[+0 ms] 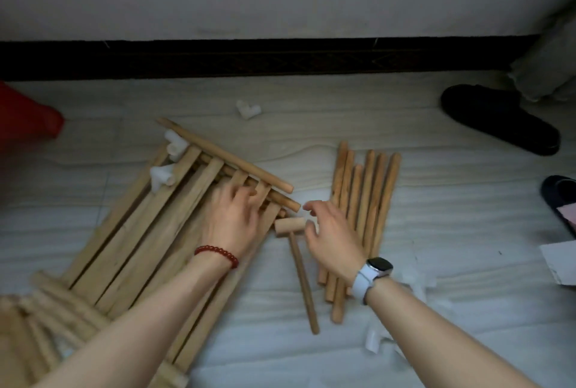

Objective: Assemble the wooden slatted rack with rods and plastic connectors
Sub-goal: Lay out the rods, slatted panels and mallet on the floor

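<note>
We work on the pale wood-grain floor (pixel 436 200), where every part lies within reach. The largest piece, the flat wooden slatted panel (pixel 131 231), lies at the left, running from near left to far centre; it looks laid flat so its rod ends can take connectors. Our left hand (pixel 237 216) presses down on its far right end, fingers spread and fairly straight across the slats, we judge to keep the panel from sliding. Along that far edge lie two long round wooden rods (pixel 227 155), their right ends jutting past the slats.

To the right, a bundle of loose round wooden rods (pixel 361 200) lies side by side, near to far, seemingly parked as stock for later. Between bundle and panel lies the small wooden mallet (pixel 291 227), head far and handle pointing near, handy for tapping joints home.

Our right hand (pixel 330 235) hovers just beside the mallet head, fingers loosely curled and apart; whether they pinch a small white piece we cannot tell.

Two white plastic elbow connectors (pixel 174 144) rest at the panel's far left corner, and another white plastic connector (pixel 247 109) lies alone farther off.
</note>
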`<state>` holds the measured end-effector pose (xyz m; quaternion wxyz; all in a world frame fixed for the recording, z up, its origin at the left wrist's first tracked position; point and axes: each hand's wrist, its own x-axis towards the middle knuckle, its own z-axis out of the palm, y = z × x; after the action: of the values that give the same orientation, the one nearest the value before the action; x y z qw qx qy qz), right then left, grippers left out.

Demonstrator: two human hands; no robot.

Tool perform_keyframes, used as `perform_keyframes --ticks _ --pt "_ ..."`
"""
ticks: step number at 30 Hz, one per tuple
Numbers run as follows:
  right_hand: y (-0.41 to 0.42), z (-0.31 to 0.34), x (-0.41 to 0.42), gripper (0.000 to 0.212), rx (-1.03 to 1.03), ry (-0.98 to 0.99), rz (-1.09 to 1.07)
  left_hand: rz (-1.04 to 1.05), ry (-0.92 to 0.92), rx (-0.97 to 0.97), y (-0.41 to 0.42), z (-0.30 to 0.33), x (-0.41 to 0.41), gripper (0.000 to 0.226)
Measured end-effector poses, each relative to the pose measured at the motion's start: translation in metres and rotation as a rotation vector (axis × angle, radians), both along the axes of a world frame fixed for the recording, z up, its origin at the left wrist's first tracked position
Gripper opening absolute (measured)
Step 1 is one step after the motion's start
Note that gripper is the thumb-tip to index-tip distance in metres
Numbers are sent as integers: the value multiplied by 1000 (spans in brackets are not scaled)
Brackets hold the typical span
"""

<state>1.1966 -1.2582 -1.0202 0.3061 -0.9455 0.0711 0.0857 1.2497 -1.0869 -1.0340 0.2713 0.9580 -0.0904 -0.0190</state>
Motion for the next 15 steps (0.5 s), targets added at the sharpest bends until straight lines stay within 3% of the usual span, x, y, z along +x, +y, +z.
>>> perform_keyframes --ticks 4,8,15 --pt "51 -9 48 32 -140 -187 113 241 53 269 58 -12 51 65" --pt "77 -11 95 29 -236 -351 166 268 150 199 80 -22 84 72" --pt "75 -43 198 49 -119 13 62 285 -69 197 80 -42 97 45"
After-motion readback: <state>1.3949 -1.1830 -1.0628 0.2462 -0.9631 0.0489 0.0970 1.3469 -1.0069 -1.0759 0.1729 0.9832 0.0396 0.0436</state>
